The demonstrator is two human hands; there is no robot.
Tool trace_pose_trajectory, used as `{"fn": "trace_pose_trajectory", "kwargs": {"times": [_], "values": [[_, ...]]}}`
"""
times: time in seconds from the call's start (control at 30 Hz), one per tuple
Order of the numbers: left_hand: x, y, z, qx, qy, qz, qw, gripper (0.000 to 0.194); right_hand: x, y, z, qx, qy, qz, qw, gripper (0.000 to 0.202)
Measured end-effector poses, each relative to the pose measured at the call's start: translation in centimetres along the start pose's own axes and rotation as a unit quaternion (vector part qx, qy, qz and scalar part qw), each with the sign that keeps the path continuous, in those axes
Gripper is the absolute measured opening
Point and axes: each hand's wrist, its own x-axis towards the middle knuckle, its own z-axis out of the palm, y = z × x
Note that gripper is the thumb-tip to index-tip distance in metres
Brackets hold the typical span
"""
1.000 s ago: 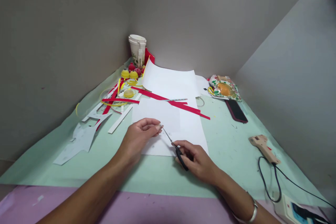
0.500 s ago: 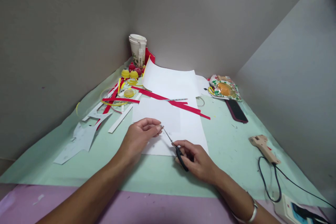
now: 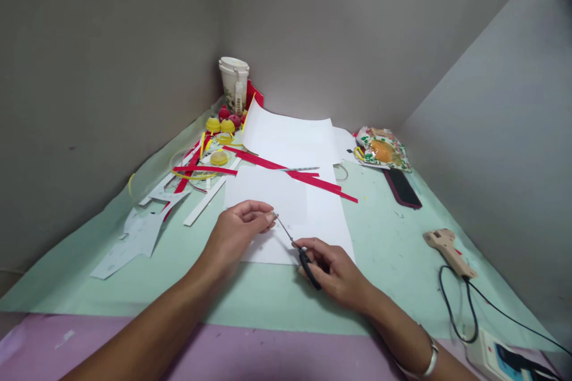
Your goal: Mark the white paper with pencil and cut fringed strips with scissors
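Note:
My right hand (image 3: 336,272) is closed around the black handle of a pair of scissors (image 3: 307,265). Their thin metal blades point up and to the left, with the tip at the fingers of my left hand (image 3: 241,227). Thumb and fingertips of that left hand are pinched together; a tiny piece may be between them, too small to make out. Both hands are above a white paper sheet (image 3: 322,232), which lies flat with a few small dark specks on it. Red strips (image 3: 308,178) and a pencil-like stick (image 3: 301,169) cross the sheet's far edge.
At left lie white paper scraps (image 3: 134,238), a white strip (image 3: 205,205) and yellow round pieces (image 3: 227,125). A lidded cup (image 3: 233,86) stands behind. To the right are a snack packet (image 3: 382,150), a phone (image 3: 402,189), a corded glue gun (image 3: 451,252) and a power strip (image 3: 485,350).

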Motion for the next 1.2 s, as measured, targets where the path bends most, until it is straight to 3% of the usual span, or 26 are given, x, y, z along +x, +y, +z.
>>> {"fn": "trace_pose_trajectory", "kwargs": {"times": [1.2], "values": [[0.46, -0.19, -0.11, 0.013, -0.003, 0.004, 1.000, 0.026, -0.04, 0.10, -0.14, 0.000, -0.009, -0.007, 1.000, 0.034]]}}
